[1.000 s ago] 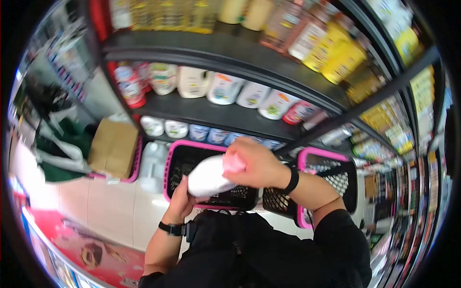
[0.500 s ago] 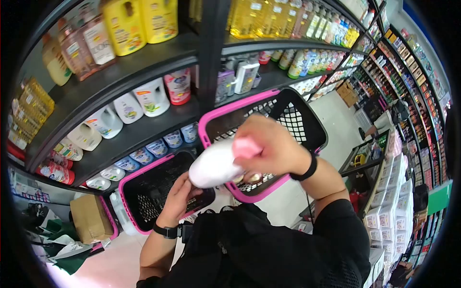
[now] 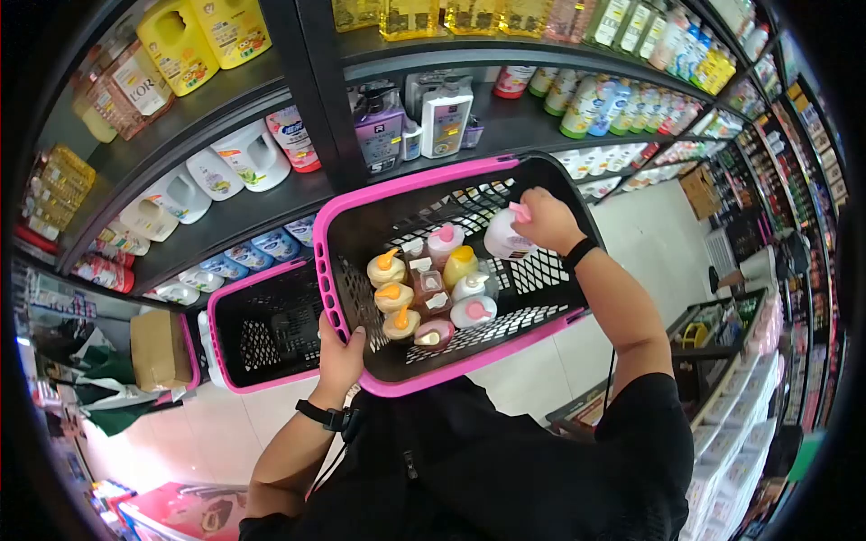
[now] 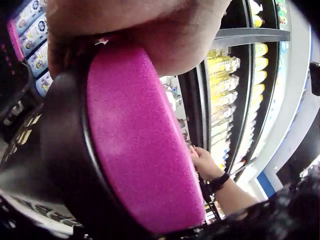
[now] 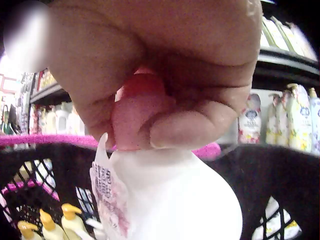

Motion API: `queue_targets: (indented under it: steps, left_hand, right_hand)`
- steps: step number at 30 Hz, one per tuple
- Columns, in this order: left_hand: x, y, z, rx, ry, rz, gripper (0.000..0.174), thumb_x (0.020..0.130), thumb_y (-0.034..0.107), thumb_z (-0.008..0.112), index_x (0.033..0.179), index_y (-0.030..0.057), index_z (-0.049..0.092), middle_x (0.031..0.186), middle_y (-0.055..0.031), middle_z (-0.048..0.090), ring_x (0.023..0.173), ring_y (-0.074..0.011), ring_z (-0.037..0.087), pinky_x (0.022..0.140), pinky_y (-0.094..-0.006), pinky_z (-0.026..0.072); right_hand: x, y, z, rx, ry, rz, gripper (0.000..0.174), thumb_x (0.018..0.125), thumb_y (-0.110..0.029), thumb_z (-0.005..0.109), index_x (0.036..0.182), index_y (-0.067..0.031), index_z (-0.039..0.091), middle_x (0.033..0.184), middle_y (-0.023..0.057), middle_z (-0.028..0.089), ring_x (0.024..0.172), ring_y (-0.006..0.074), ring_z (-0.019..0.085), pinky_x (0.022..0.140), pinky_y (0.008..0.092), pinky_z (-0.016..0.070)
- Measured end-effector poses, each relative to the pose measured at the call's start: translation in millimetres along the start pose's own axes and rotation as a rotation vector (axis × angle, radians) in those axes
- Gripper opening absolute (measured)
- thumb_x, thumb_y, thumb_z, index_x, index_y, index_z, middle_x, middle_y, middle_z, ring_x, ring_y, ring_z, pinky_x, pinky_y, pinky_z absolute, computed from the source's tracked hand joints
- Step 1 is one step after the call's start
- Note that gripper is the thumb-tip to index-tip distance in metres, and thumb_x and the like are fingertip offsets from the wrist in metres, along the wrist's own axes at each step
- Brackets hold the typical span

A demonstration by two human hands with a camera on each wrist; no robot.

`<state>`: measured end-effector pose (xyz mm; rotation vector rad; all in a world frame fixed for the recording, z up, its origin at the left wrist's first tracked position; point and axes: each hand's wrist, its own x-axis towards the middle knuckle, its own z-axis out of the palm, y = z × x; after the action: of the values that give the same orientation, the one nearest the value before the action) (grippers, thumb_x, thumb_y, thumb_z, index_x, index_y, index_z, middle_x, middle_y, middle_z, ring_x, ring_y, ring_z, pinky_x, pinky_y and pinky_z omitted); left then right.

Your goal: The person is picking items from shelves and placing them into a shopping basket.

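Observation:
My right hand (image 3: 548,221) grips the pink pump top of a white pump bottle (image 3: 505,236) inside the right end of a black basket with a pink rim (image 3: 469,363). In the right wrist view, thumb and fingers curl round the pink pump top (image 5: 137,117), and the white body hangs beneath with a printed label at its side. My left hand (image 3: 341,361) holds the basket's left end by the rim. Several pump bottles stand grouped in the basket's left half, among them cream ones with orange pumps (image 3: 393,298) and one with a pink pump (image 3: 474,311).
A second black basket (image 3: 266,383) with a pink rim sits on the floor to the left, near a cardboard box (image 3: 162,352). Shelves of bottles, including yellow jugs (image 3: 178,45), rise in front. Stacked white packages (image 3: 735,424) stand at the right.
The white bottle, held in both hands before, is now lowered into the right basket by the right hand alone. The left hand has left the bottle for the basket's rim. The view has turned right.

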<state>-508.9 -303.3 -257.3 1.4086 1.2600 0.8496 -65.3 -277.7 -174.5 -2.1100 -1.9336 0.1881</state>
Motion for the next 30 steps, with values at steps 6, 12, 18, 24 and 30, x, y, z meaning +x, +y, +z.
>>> queue_targets:
  steps: [6,12,18,24,30]
  left_hand:
    - [-4,11,5,0.031,0.081,-0.077,0.059,0.092,0.006,0.057,0.144,-0.0026,0.032,0.125,-0.0164,0.060,0.113,-0.0242,0.060,0.100,-0.0344,0.0451]
    - [-6,7,3,0.063,0.074,-0.144,0.060,0.092,0.006,0.057,0.145,-0.0023,0.031,0.127,-0.0155,0.058,0.115,-0.0228,0.057,0.100,-0.0325,0.0438]
    - [-7,8,3,0.057,0.090,-0.179,0.062,0.092,0.006,0.057,0.147,-0.0015,0.030,0.131,-0.0142,0.056,0.119,-0.0216,0.054,0.103,-0.0329,0.0419]
    - [-6,5,4,-0.028,0.080,-0.194,0.064,0.092,0.005,0.056,0.149,-0.0022,0.028,0.132,-0.0131,0.055,0.121,-0.0203,0.053,0.104,-0.0325,0.0406]
    - [-6,8,4,-0.067,0.062,-0.159,0.065,0.093,0.006,0.057,0.149,-0.0027,0.026,0.134,-0.0129,0.052,0.123,-0.0195,0.050,0.105,-0.0327,0.0398]
  right_hand:
    - [26,69,96,-0.041,-0.142,0.111,0.040,0.072,-0.023,0.075,0.104,-0.0036,0.058,0.109,0.0169,0.060,0.096,0.0392,0.065,0.082,0.0478,0.0543]
    - [46,88,165,-0.012,-0.261,0.216,0.043,0.074,-0.018,0.073,0.111,-0.0033,0.056,0.115,0.0190,0.059,0.103,0.0391,0.064,0.087,0.0471,0.0536]
    - [57,91,205,0.029,-0.328,0.287,0.043,0.075,-0.014,0.074,0.112,-0.0036,0.056,0.119,0.0197,0.058,0.106,0.0388,0.063,0.089,0.0462,0.0535]
    - [48,100,234,0.031,-0.336,0.338,0.044,0.075,-0.015,0.074,0.114,-0.0048,0.056,0.119,0.0182,0.058,0.105,0.0387,0.064,0.089,0.0462,0.0537]
    - [46,96,239,0.058,-0.308,0.321,0.046,0.075,-0.014,0.074,0.117,-0.0055,0.057,0.117,0.0194,0.059,0.107,0.0389,0.063,0.092,0.0465,0.0525]
